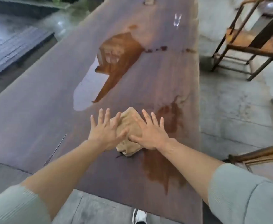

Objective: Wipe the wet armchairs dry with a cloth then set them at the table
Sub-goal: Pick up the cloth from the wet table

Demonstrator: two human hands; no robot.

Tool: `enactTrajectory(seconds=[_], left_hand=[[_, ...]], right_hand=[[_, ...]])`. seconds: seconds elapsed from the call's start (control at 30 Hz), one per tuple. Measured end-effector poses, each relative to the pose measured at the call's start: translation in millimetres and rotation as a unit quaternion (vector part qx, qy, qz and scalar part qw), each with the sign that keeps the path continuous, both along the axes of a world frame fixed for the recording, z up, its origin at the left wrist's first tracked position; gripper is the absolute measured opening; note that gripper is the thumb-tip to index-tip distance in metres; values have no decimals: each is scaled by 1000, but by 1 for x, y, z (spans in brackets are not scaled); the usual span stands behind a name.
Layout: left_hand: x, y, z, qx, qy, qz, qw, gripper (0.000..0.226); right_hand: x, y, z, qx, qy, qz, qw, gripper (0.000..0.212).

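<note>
A folded tan cloth (130, 126) lies on the long dark wooden table (48, 102), near its close end. My left hand (105, 131) hovers over the cloth's left edge with fingers spread straight. My right hand (150, 132) is spread the same way over the cloth's right side; whether either palm touches the cloth I cannot tell. A wooden armchair (249, 41) stands on the floor to the right of the table, apart from it. Part of a second armchair (262, 153) shows at the right edge, close to the table's near corner.
A large puddle (103, 73) sits in the table's middle, beyond the cloth, and a wet patch (161, 162) spreads to the cloth's right. The floor (233, 113) is grey concrete. A dark bench (14, 50) stands far left. My shoe (139, 215) shows below.
</note>
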State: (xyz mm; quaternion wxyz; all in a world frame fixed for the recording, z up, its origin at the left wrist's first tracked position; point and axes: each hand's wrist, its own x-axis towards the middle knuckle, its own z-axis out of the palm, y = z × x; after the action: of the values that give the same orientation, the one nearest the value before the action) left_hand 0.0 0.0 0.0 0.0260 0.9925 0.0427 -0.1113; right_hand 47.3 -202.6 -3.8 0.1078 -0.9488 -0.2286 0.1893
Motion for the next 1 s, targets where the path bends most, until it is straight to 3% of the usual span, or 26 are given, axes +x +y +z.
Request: enactTrajectory(seconds=[0.1,0.23,0.33,0.47,0.57,0.73,0.87,1.0], left_hand=[[8,21,-46,-2,52,10,999,66],[14,38,-91,-43,25,19,999,61],[16,33,-101,-75,-2,25,997,61],[26,25,-95,-113,0,61,992,61],[36,12,-84,-124,-10,67,990,63],[45,-36,-53,-143,-12,60,988,64],[54,-99,-17,-139,-41,-24,989,76],[54,-206,29,-153,-70,-100,981,79]], right_hand=[[18,31,-36,-17,5,9,1000,86],[39,66,-66,-3,-16,-138,990,72],[44,76,-74,-16,-28,-197,980,73],[56,75,-75,51,18,-224,973,82],[62,65,-67,90,78,-240,963,60],[44,0,-29,225,127,-251,933,56],[18,-83,25,245,65,-202,946,51],[-24,-205,86,231,-17,-223,947,52]])
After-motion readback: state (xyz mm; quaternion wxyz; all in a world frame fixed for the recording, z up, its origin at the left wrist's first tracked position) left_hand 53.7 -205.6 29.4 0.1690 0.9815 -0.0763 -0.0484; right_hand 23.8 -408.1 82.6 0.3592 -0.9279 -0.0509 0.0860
